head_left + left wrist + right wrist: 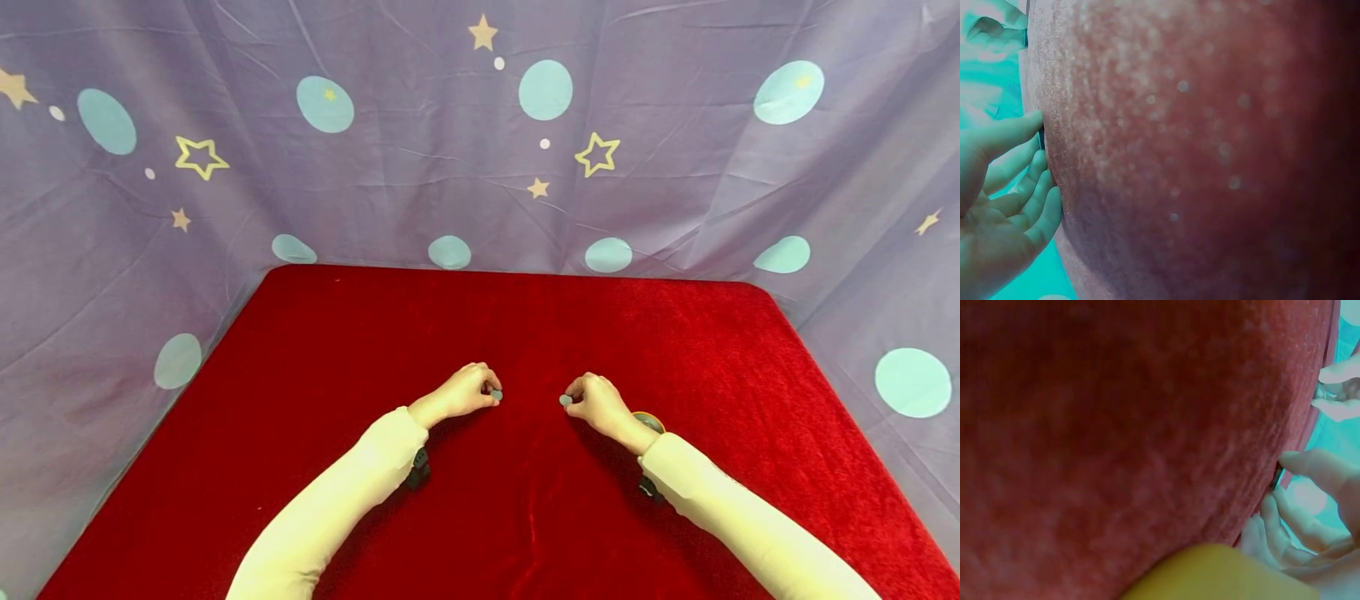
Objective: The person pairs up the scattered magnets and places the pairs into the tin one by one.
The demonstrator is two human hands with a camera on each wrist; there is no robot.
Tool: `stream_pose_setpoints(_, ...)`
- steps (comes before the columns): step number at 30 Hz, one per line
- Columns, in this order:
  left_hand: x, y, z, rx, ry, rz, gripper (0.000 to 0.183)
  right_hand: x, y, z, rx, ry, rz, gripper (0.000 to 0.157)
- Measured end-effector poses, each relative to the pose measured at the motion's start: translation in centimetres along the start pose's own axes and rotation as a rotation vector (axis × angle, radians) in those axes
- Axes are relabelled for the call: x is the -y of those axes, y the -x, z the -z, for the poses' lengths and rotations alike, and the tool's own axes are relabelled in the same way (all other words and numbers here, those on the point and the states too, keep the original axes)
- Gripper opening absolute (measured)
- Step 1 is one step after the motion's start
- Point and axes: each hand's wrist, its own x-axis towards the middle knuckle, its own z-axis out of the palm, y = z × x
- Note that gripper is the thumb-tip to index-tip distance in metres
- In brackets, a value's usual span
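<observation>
Between the thumb and fingers of my left hand (463, 390) is a small round grey disc (497, 395), held by its edge. A matching grey disc (566, 400) is pinched in my right hand (602, 404), a short gap to the right. Both hands are low over the red cloth, near the middle. In the left wrist view, the left hand (1007, 219) shows only a dark sliver of its disc (1042, 139). The right wrist view shows the right hand (1316, 519) with a thin dark edge of the other disc (1277, 477). What the discs are, I cannot tell.
A round object with a yellow rim (649, 422) sits behind my right wrist, partly hidden; its yellow side (1216, 575) shows in the right wrist view. Red velvety cloth (420, 317) covers the table. Purple curtains (405, 167) with stars and dots enclose the back and sides.
</observation>
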Motion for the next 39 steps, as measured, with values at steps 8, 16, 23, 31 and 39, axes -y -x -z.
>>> stream_pose_setpoints(8, -0.3, 0.0, -0.1, -0.008, 0.013, -0.013, 0.016, 0.5, -0.2, -0.3, 0.017, -0.019, 0.053, 0.012)
stream_pose_setpoints(16, -0.7, -0.2, -0.4, 0.005, 0.012, -0.011, 0.015, 1.1, -0.3, -0.5, 0.025, 0.006, 0.091, 0.01)
stream_pose_setpoints(23, -1.3, -0.3, -0.6, 0.025, 0.001, -0.045, 0.015, 1.4, -0.4, -0.9, 0.026, 0.018, 0.124, 0.009)
stream_pose_setpoints(31, -1.9, -0.5, -0.9, 0.031, -0.001, -0.04, 0.013, 1.7, -0.6, -1.3, 0.02, 0.036, 0.169, 0.009)
stream_pose_setpoints(39, -2.3, -0.8, -1.1, 0.053, 0.001, -0.04, 0.012, 2.1, -0.8, -1.6, 0.022, 0.046, 0.213, 0.008)
